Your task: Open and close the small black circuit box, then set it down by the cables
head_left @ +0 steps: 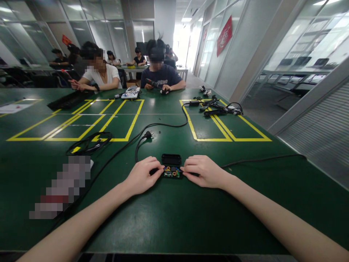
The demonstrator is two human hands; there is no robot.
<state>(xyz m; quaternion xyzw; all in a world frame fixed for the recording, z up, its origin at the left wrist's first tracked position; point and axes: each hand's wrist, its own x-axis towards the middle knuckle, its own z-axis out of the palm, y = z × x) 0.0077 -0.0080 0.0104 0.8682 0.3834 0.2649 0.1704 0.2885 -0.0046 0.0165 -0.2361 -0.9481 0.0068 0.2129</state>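
Observation:
A small power adapter (172, 174) lies opened on the green table in front of me. Its black lower shell holds a circuit board with ring-shaped coils. Just behind it rests the black cover (171, 159), hollow side up. My left hand (144, 175) pinches the adapter's left end between thumb and fingers. At the right end, my right hand (203, 171) is closed in a similar pinch. Fingertips hide both ends, so the exact grip spots cannot be made out. A black cord with a plug (147, 135) runs behind my left hand; another black cable (264, 159) leads right from behind my right hand.
Left lie a coiled black cable (89, 143) and a blurred-out flat object (64, 187). A long cable (120, 145) crosses the table. Yellow tape (136, 120) marks rectangles. Adapters and cables (218, 107) are piled at the back right. Two people sit opposite, holding tools.

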